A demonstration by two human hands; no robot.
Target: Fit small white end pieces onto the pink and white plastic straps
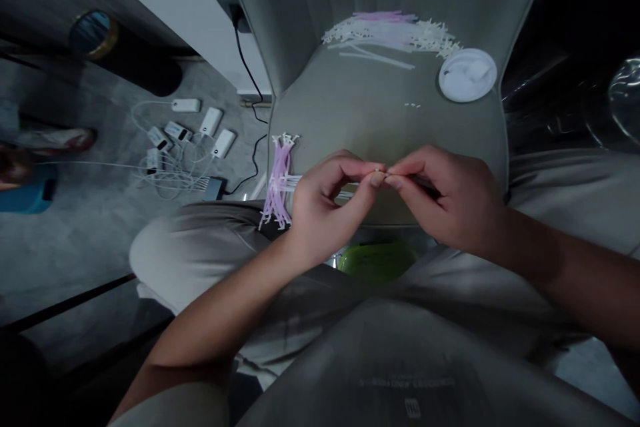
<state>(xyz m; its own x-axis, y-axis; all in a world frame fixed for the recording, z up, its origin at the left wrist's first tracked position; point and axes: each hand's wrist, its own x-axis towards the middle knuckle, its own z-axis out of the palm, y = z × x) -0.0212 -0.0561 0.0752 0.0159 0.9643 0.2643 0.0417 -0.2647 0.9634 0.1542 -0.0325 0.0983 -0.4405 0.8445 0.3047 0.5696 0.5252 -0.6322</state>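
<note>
My left hand (pixel 335 197) and my right hand (pixel 445 190) meet above the front of a grey-green chair seat (pixel 350 107). Thumb and forefinger are pinched on each side, fingertips almost touching. A tiny white piece (pixel 378 171) shows at the left fingertips. What the right fingertips grip is too small and covered to make out. White thin sticks (pixel 291 181) run out beneath my left hand, across a bundle of purple sticks (pixel 280 180) with white knobbed ends. Several tiny white bits (pixel 413 105) lie on the seat beyond my hands.
At the seat's back lies a pile of white and purple sticks (pixel 385 33), beside a round white dish (pixel 467 73). White power banks (pixel 211 121) and tangled cables lie on the floor at left. A green container (pixel 377 261) is under the seat edge. Another person's hand (pixel 15 167) shows far left.
</note>
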